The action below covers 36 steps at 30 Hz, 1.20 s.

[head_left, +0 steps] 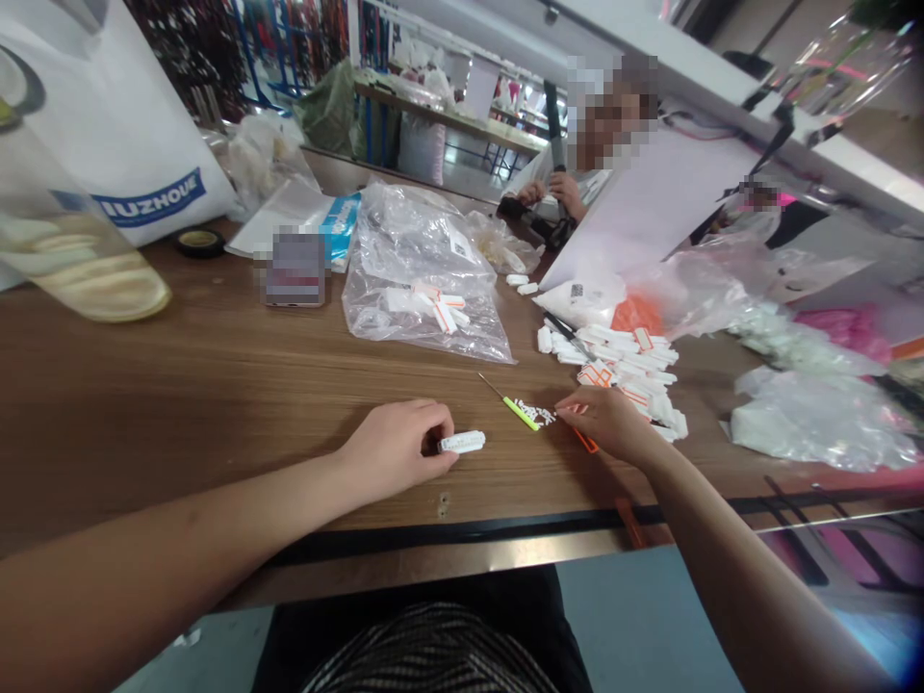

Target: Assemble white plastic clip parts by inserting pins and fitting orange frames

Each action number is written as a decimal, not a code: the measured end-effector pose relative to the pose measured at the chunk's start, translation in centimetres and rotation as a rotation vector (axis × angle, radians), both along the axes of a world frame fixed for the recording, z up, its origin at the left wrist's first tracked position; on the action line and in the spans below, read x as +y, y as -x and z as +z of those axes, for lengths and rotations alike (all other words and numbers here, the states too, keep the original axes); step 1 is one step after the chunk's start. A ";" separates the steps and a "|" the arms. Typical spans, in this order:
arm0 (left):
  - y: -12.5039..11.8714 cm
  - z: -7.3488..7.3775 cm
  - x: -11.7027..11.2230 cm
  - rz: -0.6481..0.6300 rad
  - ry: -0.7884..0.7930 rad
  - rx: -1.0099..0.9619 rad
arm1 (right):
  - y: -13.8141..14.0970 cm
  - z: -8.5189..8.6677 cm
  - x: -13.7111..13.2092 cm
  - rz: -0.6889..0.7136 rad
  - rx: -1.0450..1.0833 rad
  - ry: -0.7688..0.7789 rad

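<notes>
My left hand [404,443] grips a small white rectangular plastic part [463,442] between thumb and fingers, just above the brown table. Over to the right, my right hand [599,419] reaches down with thumb and fingertips close together beside a little heap of tiny white pieces [530,412]. Whether a piece is between those fingertips is too small to tell. A yellow-green handled tool with a thin metal shaft [521,413] lies against the heap. Partly under my right hand is an orange frame-like part [586,441]. Behind it spreads a pile of white plastic parts [635,361], some with orange pieces.
A clear plastic bag [411,241] with several white and orange parts lies behind my hands. A phone [295,271], a black tape roll [199,242] and a large white bag [108,125] stand left. More plastic bags [815,423] lie right. Another person [555,192] sits across.
</notes>
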<state>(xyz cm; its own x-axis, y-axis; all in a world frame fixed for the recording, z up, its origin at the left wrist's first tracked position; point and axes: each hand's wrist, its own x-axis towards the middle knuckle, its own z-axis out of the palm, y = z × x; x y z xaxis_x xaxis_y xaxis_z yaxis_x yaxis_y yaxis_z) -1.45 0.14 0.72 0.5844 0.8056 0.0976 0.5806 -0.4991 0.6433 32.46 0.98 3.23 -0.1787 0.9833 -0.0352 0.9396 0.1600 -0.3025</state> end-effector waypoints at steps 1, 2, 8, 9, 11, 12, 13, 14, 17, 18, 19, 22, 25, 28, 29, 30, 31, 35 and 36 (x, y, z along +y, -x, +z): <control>0.0 0.0 0.0 0.002 0.005 0.000 | 0.0 -0.1 0.0 0.001 0.001 -0.002; 0.0 0.0 0.0 0.002 0.008 0.000 | 0.0 -0.1 0.0 -0.001 -0.005 -0.006; 0.0 0.1 0.0 0.003 0.014 0.012 | 0.1 0.1 -0.2 -0.083 -0.009 0.030; 0.0 0.1 0.0 0.004 0.015 0.014 | 0.1 0.0 -0.3 -0.081 0.006 0.042; 0.0 0.1 0.0 0.003 0.013 0.010 | 0.0 -0.2 -0.3 -0.063 0.041 0.057; 0.0 0.1 0.0 0.003 0.010 0.005 | 0.0 -0.2 -0.2 -0.056 0.056 0.060; 0.0 0.0 0.0 0.002 0.008 -0.001 | 0.0 -0.3 -0.2 -0.050 0.068 0.058; 0.0 -0.1 0.0 0.001 0.005 -0.005 | 0.1 -0.3 -0.2 -0.044 0.077 0.056; 0.0 -0.2 0.0 0.001 -0.003 -0.007 | 0.5 0.0 -0.1 -0.025 0.069 0.052; 0.0 -0.2 0.0 0.001 -0.009 -0.008 | 0.6 0.1 -0.1 -0.023 0.055 0.053; 0.0 -0.2 0.0 -0.001 -0.014 -0.007 | 0.8 0.3 -0.2 -0.025 0.037 0.055; 0.0 -0.2 0.0 -0.006 -0.011 -0.001 | 1.0 0.4 -0.3 -0.044 -0.013 0.062; 0.0 -0.2 0.0 0.000 0.002 0.005 | 1.1 0.3 -0.4 -0.077 -0.050 0.060; 0.0 -0.2 0.0 0.000 0.008 0.005 | 1.2 0.3 -0.4 -0.062 -0.100 0.040; 0.0 -0.2 0.0 0.000 0.009 0.003 | 1.2 0.3 -0.5 -0.045 -0.119 0.033; 0.0 -0.2 0.0 0.000 0.007 0.000 | 1.3 0.4 -0.5 -0.029 -0.137 0.029; -0.1 -0.2 0.0 0.001 0.006 -0.003 | 1.4 0.5 -0.4 -0.022 -0.155 0.026; -0.2 -0.3 0.0 0.006 0.007 -0.026 | 1.4 0.5 -0.3 -0.043 -0.187 0.039; -0.2 -0.3 0.0 0.007 0.001 -0.035 | 1.4 0.5 -0.2 -0.049 -0.185 0.045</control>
<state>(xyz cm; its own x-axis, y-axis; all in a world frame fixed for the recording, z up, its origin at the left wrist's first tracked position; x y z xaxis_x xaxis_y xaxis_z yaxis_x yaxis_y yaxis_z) -1.23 0.18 0.42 0.5747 0.8099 0.1174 0.5613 -0.4945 0.6636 31.09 0.75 3.73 -0.1173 0.9873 -0.1068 0.9861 0.1031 -0.1300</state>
